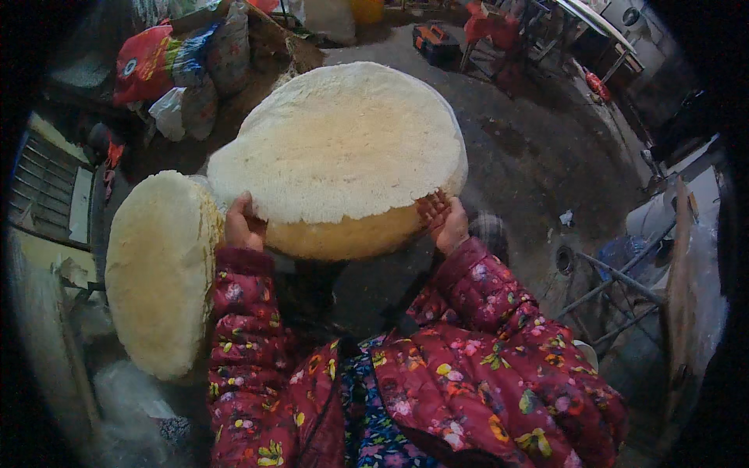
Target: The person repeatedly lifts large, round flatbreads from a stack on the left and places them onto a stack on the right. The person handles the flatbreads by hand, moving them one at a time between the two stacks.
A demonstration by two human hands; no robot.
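Observation:
A large round, pale cream stack of what look like thin flatbread sheets (351, 140) lies before me, its ragged top layer overhanging a browner, rounded front side. At its left front edge, my left hand (243, 225) grips the rim, partly hidden by the sheet. Opposite, my right hand (445, 222) holds the right front edge, palm turned inward and fingertips against the rim under the ragged layer. A second round stack (158, 275), with layered edges showing on its right side, stands just left of my left forearm. Whatever supports either stack is mostly hidden.
Filled sacks (205, 76) and a red printed bag (140, 64) lie at the back left. A black and orange toolbox (436, 44) sits on the dark floor (526, 134). To the right is a crossed metal-legged stand (623, 275) beside a wooden board (679, 292).

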